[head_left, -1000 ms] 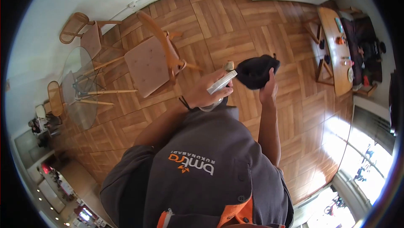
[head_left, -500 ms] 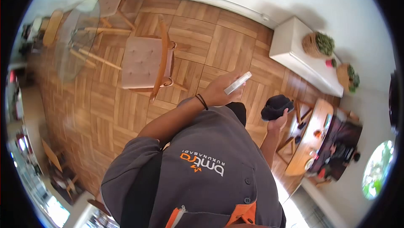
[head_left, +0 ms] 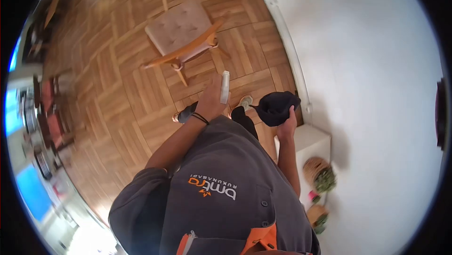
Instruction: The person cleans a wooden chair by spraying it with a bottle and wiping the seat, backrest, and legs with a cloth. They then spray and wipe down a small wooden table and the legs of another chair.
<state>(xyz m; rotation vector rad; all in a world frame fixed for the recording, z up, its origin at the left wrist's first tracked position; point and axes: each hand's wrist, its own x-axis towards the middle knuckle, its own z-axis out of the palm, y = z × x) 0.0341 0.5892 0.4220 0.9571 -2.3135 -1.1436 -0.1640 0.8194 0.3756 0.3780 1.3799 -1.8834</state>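
Observation:
My left hand (head_left: 212, 99), with dark bands at the wrist, is closed around a slim white object (head_left: 225, 87), possibly a device or small box, held upright in front of my torso. To its right, my right hand (head_left: 287, 125) grips a dark fabric item (head_left: 277, 107) that looks like a cap. Its thumb lies on the near edge and the other fingers are mostly hidden beneath. The two held things are apart, both above the floor and near my feet.
A wooden chair (head_left: 181, 27) with a padded seat stands ahead on the parquet floor (head_left: 127, 85). At lower right, a white cabinet (head_left: 308, 142) bears potted plants (head_left: 325, 179) along the wall. Chairs (head_left: 49, 95) and counters blur at left.
The view has turned toward the wall. The glass table and the wooden table have left the frame, and the cabinet appears lower. Both hands still hold the same things.

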